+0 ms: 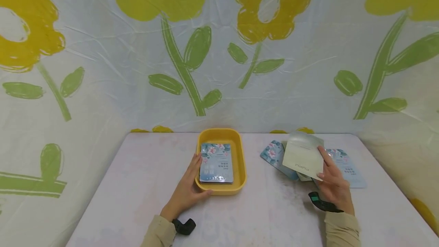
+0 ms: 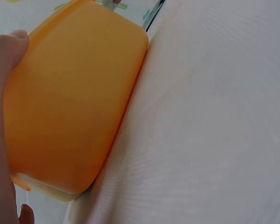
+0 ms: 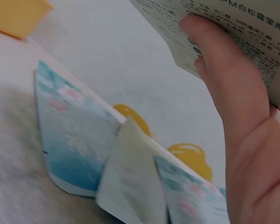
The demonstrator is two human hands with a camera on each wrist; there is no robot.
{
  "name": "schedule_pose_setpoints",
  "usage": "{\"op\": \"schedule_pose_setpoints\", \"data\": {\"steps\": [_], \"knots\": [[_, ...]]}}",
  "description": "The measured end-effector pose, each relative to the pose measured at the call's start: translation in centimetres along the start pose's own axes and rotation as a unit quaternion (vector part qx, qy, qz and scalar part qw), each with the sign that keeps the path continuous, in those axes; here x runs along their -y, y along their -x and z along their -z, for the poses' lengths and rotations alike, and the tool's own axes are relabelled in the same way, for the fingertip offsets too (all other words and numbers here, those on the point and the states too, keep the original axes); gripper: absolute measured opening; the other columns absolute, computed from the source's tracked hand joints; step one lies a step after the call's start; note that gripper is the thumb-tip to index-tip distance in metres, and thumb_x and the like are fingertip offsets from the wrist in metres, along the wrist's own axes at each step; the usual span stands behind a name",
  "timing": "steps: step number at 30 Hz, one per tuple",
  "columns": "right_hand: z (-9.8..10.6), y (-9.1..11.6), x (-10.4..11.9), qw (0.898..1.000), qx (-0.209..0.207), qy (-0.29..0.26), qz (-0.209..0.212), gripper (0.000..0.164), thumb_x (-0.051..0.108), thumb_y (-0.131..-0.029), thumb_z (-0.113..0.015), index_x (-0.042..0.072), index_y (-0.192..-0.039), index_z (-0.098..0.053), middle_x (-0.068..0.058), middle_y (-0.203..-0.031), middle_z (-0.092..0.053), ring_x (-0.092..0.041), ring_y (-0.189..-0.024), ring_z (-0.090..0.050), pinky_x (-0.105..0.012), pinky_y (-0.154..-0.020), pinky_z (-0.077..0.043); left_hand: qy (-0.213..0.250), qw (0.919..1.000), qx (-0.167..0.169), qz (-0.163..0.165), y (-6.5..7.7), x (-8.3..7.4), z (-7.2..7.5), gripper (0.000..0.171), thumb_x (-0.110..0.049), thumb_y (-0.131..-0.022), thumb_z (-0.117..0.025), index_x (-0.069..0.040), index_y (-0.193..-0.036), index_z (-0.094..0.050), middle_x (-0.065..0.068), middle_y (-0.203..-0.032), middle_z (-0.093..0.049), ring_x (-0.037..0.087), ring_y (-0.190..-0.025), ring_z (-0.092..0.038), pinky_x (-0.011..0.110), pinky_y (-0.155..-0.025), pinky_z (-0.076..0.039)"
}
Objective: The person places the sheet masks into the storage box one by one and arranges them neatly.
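My right hand [image 1: 334,186] pinches a pale silvery-green sachet [image 1: 302,154] by its right edge, thumb on the near face. Small printed text covers the sachet's other face [image 3: 252,37] in the right wrist view. Beneath it on the table lie a blue floral sachet [image 1: 278,158], another pale one [image 3: 130,175], and a second blue floral sachet [image 1: 347,167] behind my hand. My left hand [image 1: 186,186] holds the near left corner of a yellow tray [image 1: 223,190], fingers along its side and thumb at its front. Inside the tray lies a blue floral sachet [image 1: 217,165], face up.
The white table [image 1: 144,170] ends at a hanging cloth [image 1: 130,56] printed with yellow flowers. Black wrist bands [image 1: 185,226] sit at both cuffs. Between tray and loose sachets shows bare tabletop.
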State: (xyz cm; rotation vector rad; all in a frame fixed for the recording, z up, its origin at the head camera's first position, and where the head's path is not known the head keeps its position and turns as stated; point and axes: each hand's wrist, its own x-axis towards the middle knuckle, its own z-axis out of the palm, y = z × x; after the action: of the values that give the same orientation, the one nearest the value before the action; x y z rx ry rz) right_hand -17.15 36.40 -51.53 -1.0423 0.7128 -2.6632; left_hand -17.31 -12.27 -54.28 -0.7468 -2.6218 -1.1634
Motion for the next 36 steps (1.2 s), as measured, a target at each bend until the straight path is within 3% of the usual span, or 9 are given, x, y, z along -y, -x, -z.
{"op": "schedule_pose_setpoints", "data": {"steps": [1,7,14,20,26,36], "knots": [[0.2,-0.2,-0.3,1.0,0.017,-0.011,-0.002,0.087,-0.028,-0.083,-0.006,0.014,-0.151,0.028,-0.005,-0.166,0.011,-0.03,-0.148,-0.022,-0.037,-0.097,-0.052,0.0,1.0,0.0,-0.001,0.0,0.0,0.0,0.109,-0.065,-0.08,-0.071,-0.014,-0.16,-0.017,-0.004,-0.167,-0.008,0.019,-0.152,-0.004,0.05,-0.119,-0.023],[0.3,-1.0,-1.7,0.999,0.014,-0.012,-0.035,0.089,-0.029,-0.083,-0.008,0.016,-0.15,0.03,0.002,-0.163,0.025,-0.027,-0.149,-0.02,-0.037,-0.105,-0.047,0.0,1.0,-0.004,-0.007,0.0,0.2,-0.1,0.109,-0.063,-0.08,-0.072,-0.014,-0.16,-0.017,-0.004,-0.167,-0.009,0.019,-0.152,-0.005,0.048,-0.119,-0.022],[0.1,-1.5,-2.7,0.998,-0.007,0.018,-0.067,0.09,-0.031,-0.084,-0.009,0.015,-0.153,0.026,0.001,-0.165,0.017,-0.024,-0.149,-0.022,-0.037,-0.108,-0.044,-0.004,0.9999,-0.009,-0.011,0.0,0.2,-0.1,0.109,-0.061,-0.08,-0.074,-0.013,-0.16,-0.018,-0.003,-0.167,-0.01,0.02,-0.152,-0.006,0.048,-0.119,-0.022],[-0.1,-2.1,-3.6,0.994,-0.026,0.032,-0.097,0.091,-0.033,-0.084,-0.01,0.014,-0.154,0.023,0.004,-0.164,0.023,-0.019,-0.149,-0.022,-0.037,-0.109,-0.042,-0.004,0.9996,-0.016,-0.021,0.1,-0.1,0.0,0.109,-0.057,-0.08,-0.077,-0.011,-0.159,-0.019,0.001,-0.166,-0.012,0.021,-0.152,-0.007,0.045,-0.12,-0.021],[-0.6,-2.7,-4.3,0.987,-0.039,0.091,-0.127,0.091,-0.032,-0.086,-0.02,0.011,-0.155,0.02,0.0,-0.167,0.003,-0.018,-0.145,-0.03,-0.033,-0.104,-0.048,-0.003,0.9997,-0.015,-0.019,0.0,-0.1,0.0,0.109,-0.057,-0.08,-0.076,-0.012,-0.16,-0.019,0.0,-0.167,-0.011,0.02,-0.152,-0.007,0.048,-0.119,-0.023],[-1.3,-3.6,-5.1,0.976,-0.044,0.148,-0.155,0.092,-0.032,-0.086,-0.028,0.01,-0.158,0.011,-0.004,-0.167,0.008,-0.014,-0.145,-0.03,-0.032,-0.109,-0.041,0.0,0.9999,-0.003,-0.01,0.0,0.2,-0.2,0.108,-0.062,-0.081,-0.072,-0.015,-0.16,-0.016,-0.002,-0.167,-0.009,0.019,-0.152,-0.005,0.049,-0.119,-0.023]]}}
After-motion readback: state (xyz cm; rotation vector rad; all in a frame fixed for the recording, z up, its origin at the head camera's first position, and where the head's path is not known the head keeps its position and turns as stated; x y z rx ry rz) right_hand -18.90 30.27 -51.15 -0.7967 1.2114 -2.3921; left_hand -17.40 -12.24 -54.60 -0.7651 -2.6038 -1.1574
